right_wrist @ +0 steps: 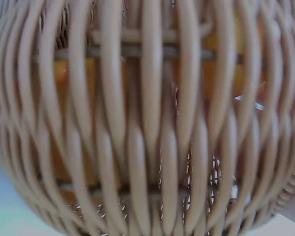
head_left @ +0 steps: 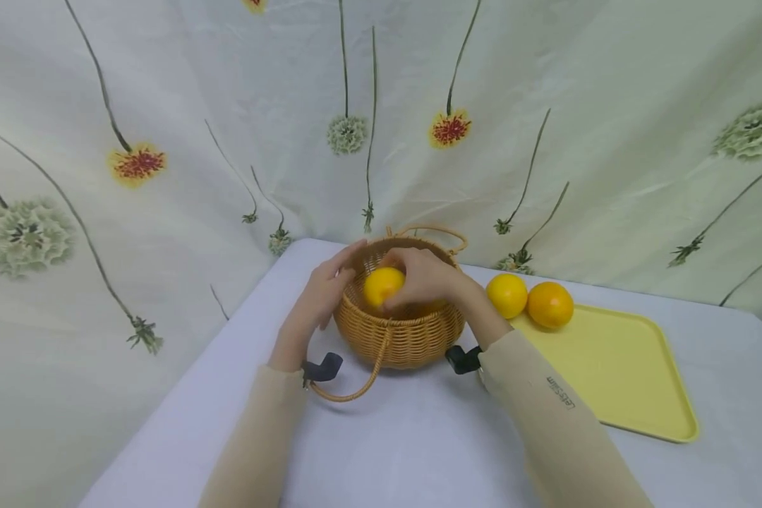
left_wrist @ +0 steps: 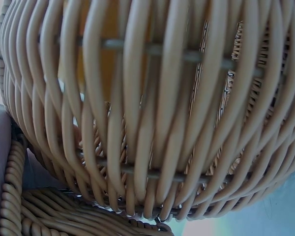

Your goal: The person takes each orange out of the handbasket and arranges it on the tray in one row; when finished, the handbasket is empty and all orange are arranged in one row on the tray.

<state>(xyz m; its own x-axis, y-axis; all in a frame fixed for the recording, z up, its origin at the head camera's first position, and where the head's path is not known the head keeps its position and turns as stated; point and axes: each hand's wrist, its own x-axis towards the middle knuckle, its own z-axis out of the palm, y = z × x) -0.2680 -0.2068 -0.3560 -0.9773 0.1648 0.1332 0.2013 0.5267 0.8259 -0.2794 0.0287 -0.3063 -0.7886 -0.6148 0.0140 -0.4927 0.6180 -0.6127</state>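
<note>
A round wicker basket (head_left: 419,343) stands on the table with its mouth up. Inside that mouth, my right hand (head_left: 422,275) grips a yellow orange (head_left: 383,286) between thumb and fingers. My left hand (head_left: 322,291) rests along the basket's left rim, fingers extended. Through the weave in the right wrist view, orange-coloured fruit shows at the left and at the upper right. More orange colour appears behind the canes (left_wrist: 174,98) in the left wrist view. How many fruits lie inside is hidden.
Right of the basket, a yellow tray (head_left: 609,367) bears a yellow round fruit (head_left: 506,295) and a deeper orange one (head_left: 550,305) at its far left corner. One basket handle (head_left: 349,396) hangs toward the front; the other (head_left: 441,228) stands at the back. Flower-patterned cloth (head_left: 279,106) hangs behind.
</note>
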